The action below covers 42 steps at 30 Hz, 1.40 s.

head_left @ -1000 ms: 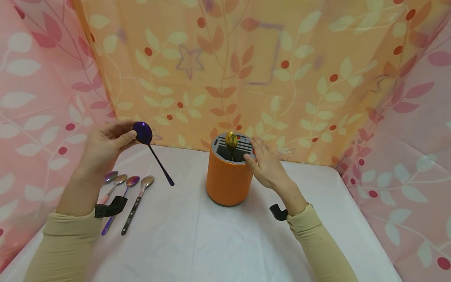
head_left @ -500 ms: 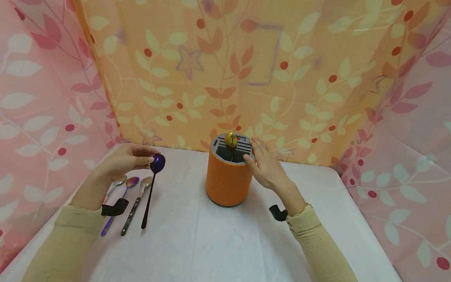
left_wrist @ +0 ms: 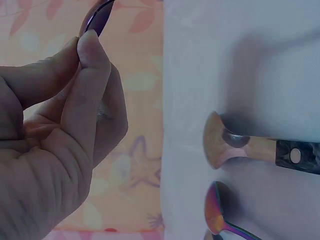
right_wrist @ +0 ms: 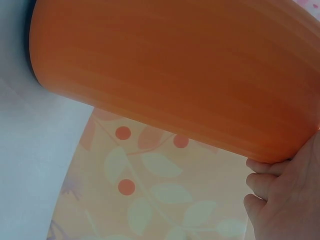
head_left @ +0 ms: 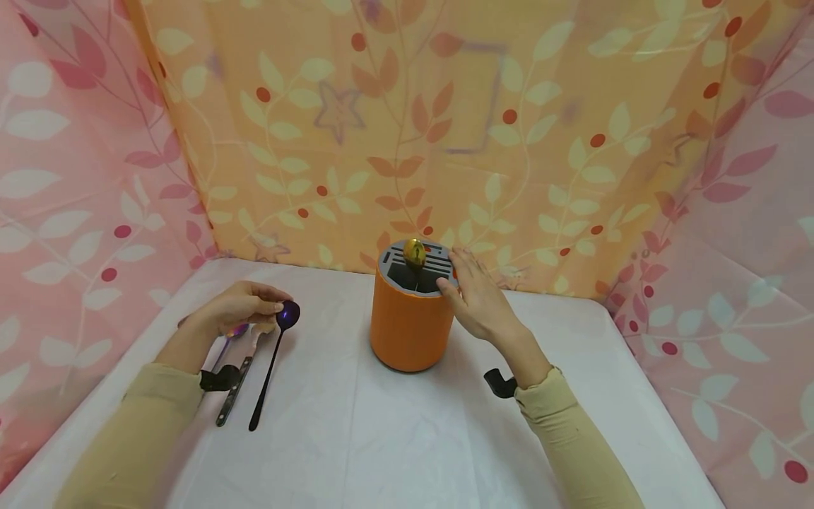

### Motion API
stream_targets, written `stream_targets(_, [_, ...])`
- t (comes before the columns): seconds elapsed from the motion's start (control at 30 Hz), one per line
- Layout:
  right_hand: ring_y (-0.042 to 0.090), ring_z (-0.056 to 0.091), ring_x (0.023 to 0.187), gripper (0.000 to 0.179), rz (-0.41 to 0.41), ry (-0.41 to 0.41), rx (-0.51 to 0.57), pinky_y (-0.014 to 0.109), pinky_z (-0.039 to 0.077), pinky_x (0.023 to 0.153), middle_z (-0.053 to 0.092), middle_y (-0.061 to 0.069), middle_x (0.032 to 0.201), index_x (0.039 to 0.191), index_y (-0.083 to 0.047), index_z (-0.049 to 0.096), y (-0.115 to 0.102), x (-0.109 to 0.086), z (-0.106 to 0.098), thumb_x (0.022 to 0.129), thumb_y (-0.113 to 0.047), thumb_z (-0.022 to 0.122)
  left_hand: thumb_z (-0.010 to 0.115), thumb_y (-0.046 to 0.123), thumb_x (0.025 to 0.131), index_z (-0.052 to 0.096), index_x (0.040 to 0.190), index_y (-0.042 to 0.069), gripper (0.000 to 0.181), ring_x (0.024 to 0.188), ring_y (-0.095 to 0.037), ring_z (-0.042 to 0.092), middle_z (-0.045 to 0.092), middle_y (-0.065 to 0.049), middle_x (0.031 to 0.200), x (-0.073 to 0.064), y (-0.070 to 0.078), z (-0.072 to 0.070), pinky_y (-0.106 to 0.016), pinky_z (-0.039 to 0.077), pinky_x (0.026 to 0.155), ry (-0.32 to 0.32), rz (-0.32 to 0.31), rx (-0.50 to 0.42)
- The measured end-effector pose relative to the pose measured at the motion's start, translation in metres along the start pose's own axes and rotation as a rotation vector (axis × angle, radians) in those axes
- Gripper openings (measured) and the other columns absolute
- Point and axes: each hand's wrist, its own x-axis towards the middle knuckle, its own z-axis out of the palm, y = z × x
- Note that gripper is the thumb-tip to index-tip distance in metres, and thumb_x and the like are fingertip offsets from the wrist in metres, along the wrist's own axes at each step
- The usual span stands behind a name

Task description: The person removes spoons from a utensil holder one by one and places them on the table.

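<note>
In the head view my left hand (head_left: 244, 309) pinches a dark purple spoon (head_left: 288, 316) by its bowl. Its thin dark handle (head_left: 266, 385) slants down toward the near side, over the white cloth. Only part of the bowl (left_wrist: 102, 20) shows in the left wrist view, above the thumb and fingertips. My right hand (head_left: 481, 297) rests against the right rim of an orange cylindrical utensil holder (head_left: 412, 332), its fingers nearly straight along the edge. A gold spoon (head_left: 415, 253) stands bowl-up in the holder's grey slotted top.
Left of the held spoon lie a spoon with a black riveted handle (head_left: 234, 397) and a rainbow-tinted spoon (left_wrist: 214, 215), partly hidden by my left arm. A white cloth (head_left: 356, 438) covers the table. Patterned orange (head_left: 305, 141) and pink fabric encloses the back and sides.
My left hand has moved right and lower with the purple spoon. The spoon's handle has swung from pointing right to pointing toward the near side. My right hand stays on the holder.
</note>
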Motion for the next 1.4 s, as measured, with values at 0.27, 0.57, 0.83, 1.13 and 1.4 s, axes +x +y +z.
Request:
stream_targets(0.27, [0.034, 0.016, 0.159, 0.083, 0.000, 0.003, -0.003, 0.051, 0.012, 0.129, 0.020, 0.012, 0.172, 0.163, -0.001, 0.026, -0.001, 0.000, 0.000, 0.109, -0.063, 0.025, 0.062, 0.007, 0.103, 0.062, 0.134, -0.012, 0.036, 0.086, -0.020, 0.067, 0.071, -0.012, 0.110, 0.010, -0.012, -0.002, -0.035, 0.062, 0.082, 0.018, -0.065, 0.078])
stream_targets(0.57, [0.033, 0.015, 0.159, 0.083, -0.006, 0.004, -0.005, 0.051, 0.013, 0.129, 0.020, 0.012, 0.172, 0.163, -0.001, 0.026, 0.000, 0.000, 0.002, 0.109, -0.064, 0.025, 0.068, 0.007, 0.100, 0.066, 0.126, -0.015, 0.034, 0.079, -0.017, 0.071, 0.075, -0.015, 0.101, 0.020, -0.029, 0.007, -0.032, 0.062, 0.073, 0.116, -0.098, 0.213])
stream_targets(0.83, [0.033, 0.014, 0.159, 0.083, -0.005, 0.007, -0.003, 0.051, 0.013, 0.129, 0.021, 0.013, 0.172, 0.163, -0.001, 0.026, -0.001, 0.000, 0.002, 0.109, -0.063, 0.025, 0.071, 0.006, 0.098, 0.068, 0.120, -0.016, 0.031, 0.073, -0.017, 0.072, 0.075, -0.018, 0.096, 0.022, -0.035, 0.014, -0.031, 0.062, 0.069, 0.204, -0.070, 0.284])
stream_targets(1.13, [0.034, 0.016, 0.159, 0.081, -0.011, 0.014, -0.003, 0.052, 0.013, 0.129, 0.021, 0.013, 0.172, 0.163, -0.001, 0.026, -0.001, 0.000, 0.002, 0.109, -0.062, 0.025, 0.072, 0.007, 0.097, 0.071, 0.115, -0.014, 0.028, 0.076, -0.023, 0.073, 0.075, -0.022, 0.097, 0.022, -0.036, 0.020, -0.033, 0.061, 0.067, 0.262, -0.050, 0.414])
stream_targets(1.4, [0.034, 0.016, 0.159, 0.081, -0.010, 0.015, -0.007, 0.050, 0.012, 0.129, 0.021, 0.013, 0.172, 0.163, -0.001, 0.026, 0.000, 0.000, 0.002, 0.110, -0.062, 0.025, 0.073, 0.001, 0.091, 0.071, 0.112, -0.016, 0.027, 0.078, -0.023, 0.072, 0.075, -0.025, 0.098, 0.020, -0.036, 0.022, -0.027, 0.057, 0.065, 0.291, 0.049, 0.515])
